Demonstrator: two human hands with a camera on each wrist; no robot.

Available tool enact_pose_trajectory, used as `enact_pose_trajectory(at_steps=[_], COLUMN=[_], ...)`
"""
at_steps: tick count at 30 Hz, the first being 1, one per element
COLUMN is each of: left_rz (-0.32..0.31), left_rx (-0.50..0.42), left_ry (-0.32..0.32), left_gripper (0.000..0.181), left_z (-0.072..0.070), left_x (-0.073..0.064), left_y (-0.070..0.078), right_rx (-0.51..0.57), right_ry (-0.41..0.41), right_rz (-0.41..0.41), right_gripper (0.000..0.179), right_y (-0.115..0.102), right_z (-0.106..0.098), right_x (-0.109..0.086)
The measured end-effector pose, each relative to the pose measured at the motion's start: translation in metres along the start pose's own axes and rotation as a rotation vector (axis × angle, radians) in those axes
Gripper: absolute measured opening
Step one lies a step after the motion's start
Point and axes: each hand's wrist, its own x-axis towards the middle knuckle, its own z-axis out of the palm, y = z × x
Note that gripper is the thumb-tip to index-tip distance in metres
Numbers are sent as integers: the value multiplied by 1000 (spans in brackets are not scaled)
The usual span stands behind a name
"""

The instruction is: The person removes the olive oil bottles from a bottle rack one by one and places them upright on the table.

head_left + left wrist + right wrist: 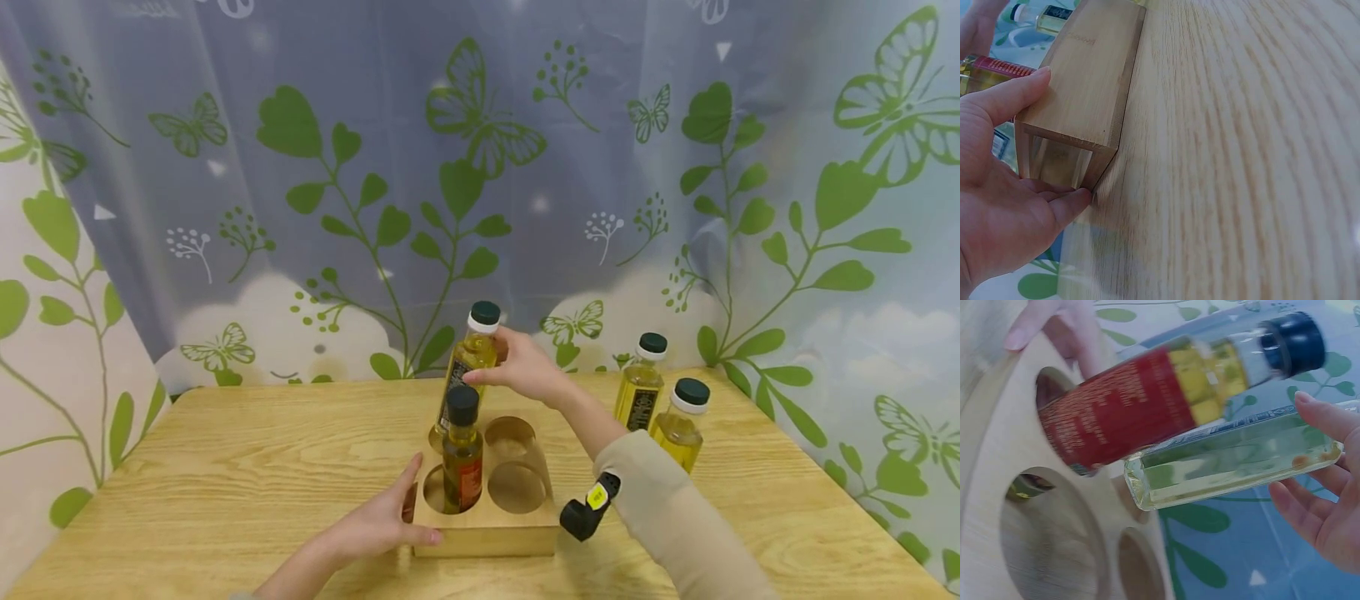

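Observation:
A wooden bottle rack with round holes stands on the table. My left hand grips its front left corner, thumb on the front face and fingers at the open side. With my right hand I hold a tilted bottle of yellow oil, green-capped with a white collar, at the back left hole. In the right wrist view this glass bottle has its base close to the rack's hole. A dark-capped bottle with a red label stands in the front left hole.
Two more green-capped oil bottles stand on the table at the right, one farther back and one nearer. Behind the wooden table hangs a curtain printed with leaves and butterflies.

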Motion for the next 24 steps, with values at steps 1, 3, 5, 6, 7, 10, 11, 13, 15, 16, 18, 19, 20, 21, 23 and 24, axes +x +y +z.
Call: enact_pose_trajectory(at_steps=[1, 3, 5, 6, 7, 10, 11, 13, 15, 16, 18, 19, 20, 21, 23, 24], left_rz=[-1, -6, -11, -13, -14, -13, -12, -9, -7, -8, -9, -11, -13, -14, -18, -20], left_rx=[-3, -4, -2, 0, 1, 1, 3, 5, 7, 6, 7, 8, 12, 13, 19, 21], left_ry=[1, 4, 7, 8, 9, 8, 8, 8, 9, 9, 12, 13, 13, 13, 13, 11], left_gripper=[110, 110, 110, 110, 110, 110, 111, 111, 111, 111, 111, 111, 111, 111, 111, 111], left_z=[0, 0, -1, -1, -1, 0, 0, 0, 1, 1, 1, 1, 1, 1, 1, 1], left_x=[0, 0, 0, 0, 0, 0, 0, 1, 0, 0, 0, 0, -1, -1, -2, -2], left_y=[0, 0, 0, 0, 1, 1, 1, 0, 0, 0, 0, 0, 0, 1, 1, 1], right_rx=[-2, 13, 21, 29, 41, 47, 44, 40, 29, 15, 1, -4, -13, -27, -32, -30], right_ry=[3, -5, -12, -18, -26, -30, -28, -27, -22, -18, -16, -14, -10, -2, -1, -1], right_rz=[12, 16, 20, 18, 17, 25, 30, 36, 41, 44, 49, 55, 60, 70, 85, 94], right_gripper=[72, 74, 75, 75, 75, 76, 76, 74, 71, 71, 72, 72, 73, 76, 76, 76], right_y=[-2, -5, -8, -9, -9, -8, -8, -6, -3, -2, 2, 3, 5, 7, 11, 13], right_z=[-4, -11, -17, -20, -23, -32, -35, -41, -47, -50, -56, -59, -62, -65, -70, -72], right_x=[-1, -2, -4, -5, -6, -11, -12, -16, -20, -22, -26, -28, -30, -32, -35, -37])
